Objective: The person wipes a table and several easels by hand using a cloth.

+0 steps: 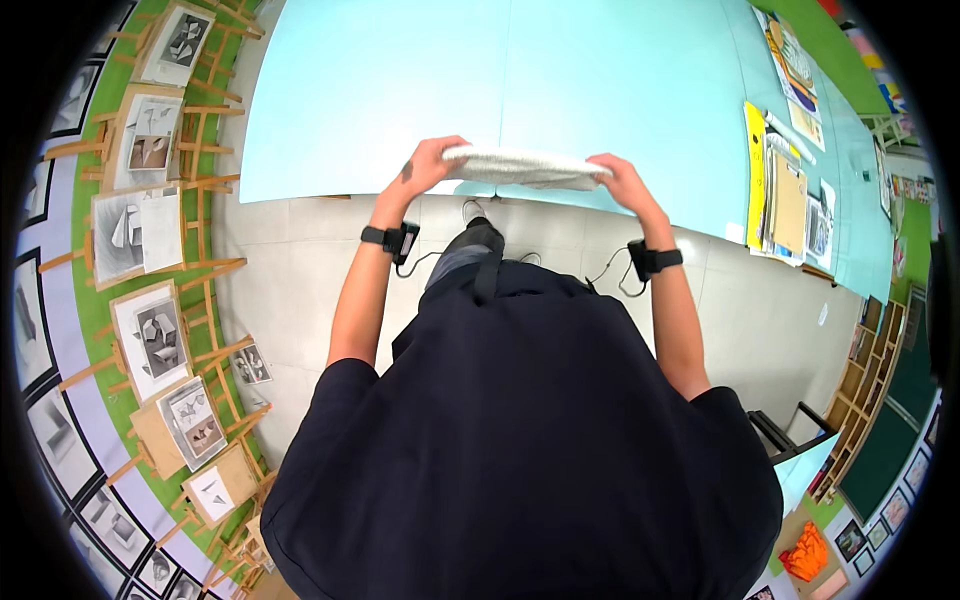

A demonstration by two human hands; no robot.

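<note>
A whitish cloth (529, 167), folded or bunched into a long strip, is stretched between my two hands near the front edge of a pale blue table (390, 82). My left hand (433, 163) grips its left end, and my right hand (621, 180) grips its right end. The cloth sags slightly in the middle; whether it touches the tabletop I cannot tell. Each wrist wears a black strapped device with a cable.
At the table's right lie a clipboard (789, 202), a yellow folder (756, 165), a rolled paper (789, 136) and printed sheets. Wooden easels with drawings (159, 337) line the left side. Behind me at the right stands a black-framed piece of furniture (795, 435).
</note>
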